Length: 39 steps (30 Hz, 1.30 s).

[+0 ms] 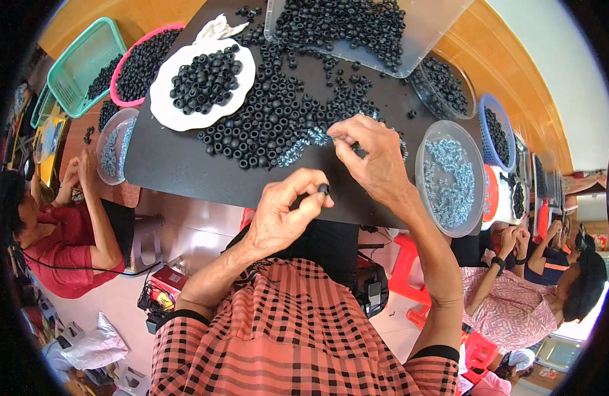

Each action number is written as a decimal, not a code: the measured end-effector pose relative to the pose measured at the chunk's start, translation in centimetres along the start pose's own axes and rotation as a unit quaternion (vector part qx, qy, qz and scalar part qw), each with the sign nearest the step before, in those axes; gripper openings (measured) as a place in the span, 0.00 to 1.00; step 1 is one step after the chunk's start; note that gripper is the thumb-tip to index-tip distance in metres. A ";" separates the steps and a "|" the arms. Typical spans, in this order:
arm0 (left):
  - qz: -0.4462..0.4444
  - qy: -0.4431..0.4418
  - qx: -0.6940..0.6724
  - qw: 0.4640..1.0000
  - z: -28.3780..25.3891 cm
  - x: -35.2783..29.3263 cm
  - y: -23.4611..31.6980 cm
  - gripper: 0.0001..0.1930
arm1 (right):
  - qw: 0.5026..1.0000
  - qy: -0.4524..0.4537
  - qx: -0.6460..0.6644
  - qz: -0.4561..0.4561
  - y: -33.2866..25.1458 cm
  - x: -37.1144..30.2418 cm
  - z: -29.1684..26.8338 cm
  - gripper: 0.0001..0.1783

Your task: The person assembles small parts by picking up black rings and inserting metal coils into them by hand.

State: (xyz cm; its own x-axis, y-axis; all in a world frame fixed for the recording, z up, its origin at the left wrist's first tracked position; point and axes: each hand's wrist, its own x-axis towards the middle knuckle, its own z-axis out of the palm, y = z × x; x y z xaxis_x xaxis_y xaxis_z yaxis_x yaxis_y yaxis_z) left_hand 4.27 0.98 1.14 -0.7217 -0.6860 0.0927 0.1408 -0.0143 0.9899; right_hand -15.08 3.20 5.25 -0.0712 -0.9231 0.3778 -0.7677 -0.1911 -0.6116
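Note:
My left hand is closed near the table's front edge, gripping a small black hollow piece between thumb and forefinger. Farther right, my right hand pinches at a strewn line of small bluish metal springs, with a spring at its fingertips. Beyond both hands spreads a heap of black round pieces with holes. More of them fill a white scalloped plate at the left of the heap.
A clear bin of black pieces stands at the back. On the right are a tub of springs, a round container and a blue basket. Pink and green baskets stand left. People work at both sides.

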 end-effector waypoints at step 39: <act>-0.036 0.024 -0.113 0.993 -0.2 0.0 -0.4 0.08 | 0.994 -0.038 -0.065 -0.080 -0.2 -1.1 2.3 0.10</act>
State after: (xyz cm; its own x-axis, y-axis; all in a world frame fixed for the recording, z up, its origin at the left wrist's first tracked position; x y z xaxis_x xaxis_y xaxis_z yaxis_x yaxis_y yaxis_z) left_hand 4.36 0.87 0.67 -0.7034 -0.7107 0.0116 0.2418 -0.2239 0.9441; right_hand -13.39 3.46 3.33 0.1021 -0.9080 0.4064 -0.8411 -0.2970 -0.4521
